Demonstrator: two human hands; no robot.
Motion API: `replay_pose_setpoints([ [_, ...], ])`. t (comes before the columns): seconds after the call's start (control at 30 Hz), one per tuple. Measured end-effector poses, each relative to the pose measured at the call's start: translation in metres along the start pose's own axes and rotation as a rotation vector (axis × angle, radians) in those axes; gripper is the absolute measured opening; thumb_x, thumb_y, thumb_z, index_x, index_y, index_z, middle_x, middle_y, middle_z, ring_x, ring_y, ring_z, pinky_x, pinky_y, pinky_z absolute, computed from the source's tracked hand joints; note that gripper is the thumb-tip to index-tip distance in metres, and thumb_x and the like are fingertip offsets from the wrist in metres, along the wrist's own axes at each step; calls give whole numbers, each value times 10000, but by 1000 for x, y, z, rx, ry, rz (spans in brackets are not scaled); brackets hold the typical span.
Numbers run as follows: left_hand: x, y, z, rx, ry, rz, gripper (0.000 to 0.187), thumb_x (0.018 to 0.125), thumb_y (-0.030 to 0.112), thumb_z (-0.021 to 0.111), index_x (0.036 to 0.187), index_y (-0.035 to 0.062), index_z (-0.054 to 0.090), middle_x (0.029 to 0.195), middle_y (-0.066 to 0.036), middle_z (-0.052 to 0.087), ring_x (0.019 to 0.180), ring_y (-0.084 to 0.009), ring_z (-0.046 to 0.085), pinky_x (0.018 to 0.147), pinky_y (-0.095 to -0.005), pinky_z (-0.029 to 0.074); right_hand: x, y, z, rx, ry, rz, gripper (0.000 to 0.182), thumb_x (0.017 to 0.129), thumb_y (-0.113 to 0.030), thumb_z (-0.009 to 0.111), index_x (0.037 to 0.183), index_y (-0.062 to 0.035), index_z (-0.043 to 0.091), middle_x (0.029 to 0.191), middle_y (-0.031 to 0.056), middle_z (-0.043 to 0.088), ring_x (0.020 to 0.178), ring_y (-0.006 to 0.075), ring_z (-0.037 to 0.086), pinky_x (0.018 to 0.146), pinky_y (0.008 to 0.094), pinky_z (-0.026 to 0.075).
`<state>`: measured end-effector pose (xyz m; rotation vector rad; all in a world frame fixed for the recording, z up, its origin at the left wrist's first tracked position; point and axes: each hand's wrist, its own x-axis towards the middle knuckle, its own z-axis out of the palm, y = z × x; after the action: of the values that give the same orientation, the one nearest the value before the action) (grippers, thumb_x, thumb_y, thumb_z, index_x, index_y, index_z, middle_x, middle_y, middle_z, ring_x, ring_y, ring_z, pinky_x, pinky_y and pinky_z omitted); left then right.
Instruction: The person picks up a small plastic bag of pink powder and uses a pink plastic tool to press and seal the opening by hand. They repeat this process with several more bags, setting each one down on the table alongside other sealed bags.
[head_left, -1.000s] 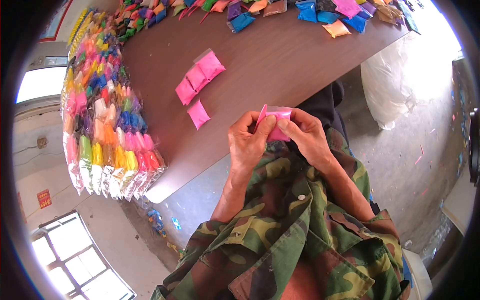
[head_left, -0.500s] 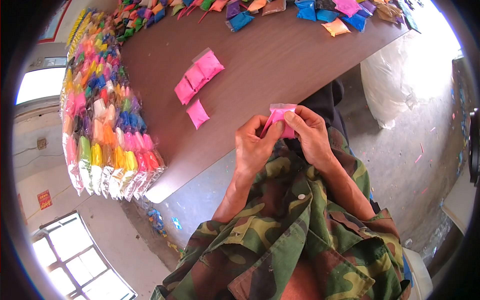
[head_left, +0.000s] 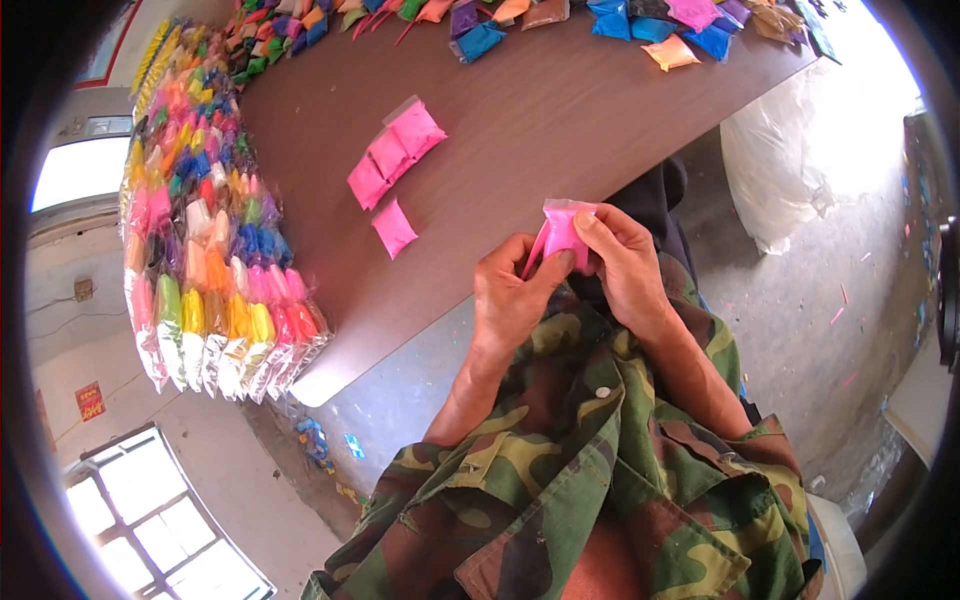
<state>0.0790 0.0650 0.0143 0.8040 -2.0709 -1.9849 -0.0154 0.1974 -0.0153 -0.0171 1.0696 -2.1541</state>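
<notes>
**Pink packet [head_left: 566, 234] held between two hands, just off the bench [head_left: 480, 190]**

The brown bench slants across a room with a grey floor [head_left: 800, 350], a pale wall [head_left: 230, 470] and a paned window [head_left: 160, 515]. Left grip [head_left: 515, 290] and right grip [head_left: 625, 262] both pinch the packet, thumbs on its face. Three touching pink packets [head_left: 396, 152] lie beyond — a single one [head_left: 395, 228] beside them. Bagged colourful bundles [head_left: 215, 260] crowd the left side; mixed packets [head_left: 610, 22] line the far edge.

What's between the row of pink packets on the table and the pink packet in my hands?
Only bare brown tabletop shows between the row of pink packets and the held packet, as seen in the head view.
</notes>
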Motion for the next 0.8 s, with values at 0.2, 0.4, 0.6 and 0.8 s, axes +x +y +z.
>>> replay_pose_setpoints([
  [0.2, 0, -2, -1, -7, -27, 12, 198, 938, 151, 839, 993, -19, 752, 798, 33, 676, 717, -39, 548, 610, -229, 444, 0, -1, 1, 147, 49, 57, 257, 1063, -242, 696, 1189, -23, 744, 943, -18, 715, 786, 46, 610, 707, 206, 488],
  [0.4, -2, 2, 12, -49, 43, -50, 261, 921, 143, 854, 1069, -45, 747, 846, 7, 710, 732, -48, 589, 633, -232, 484, -1, -5, 12, 138, 147, 14, 264, 1062, -254, 703, 1192, -28, 748, 998, 3, 741, 851, 58, 654, 745, 230, 514],
  [0.6, -1, -1, 12, -19, 33, -10, 237, 935, 116, 831, 1078, -46, 735, 856, -3, 719, 736, -47, 597, 632, -223, 481, -3, 0, 9, 91, 179, 12, 296, 1050, -281, 723, 1210, -33, 751, 1008, 2, 749, 868, 66, 673, 735, 241, 523],
  [0.8, -5, 3, 7, -39, -31, 10, 287, 962, 88, 806, 1182, -52, 688, 946, -35, 742, 792, -59, 627, 682, -229, 513, -4, -6, 13, 134, 203, 58, 261, 1056, -296, 714, 1165, -62, 749, 968, -17, 733, 825, 55, 662, 704, 236, 516],
])
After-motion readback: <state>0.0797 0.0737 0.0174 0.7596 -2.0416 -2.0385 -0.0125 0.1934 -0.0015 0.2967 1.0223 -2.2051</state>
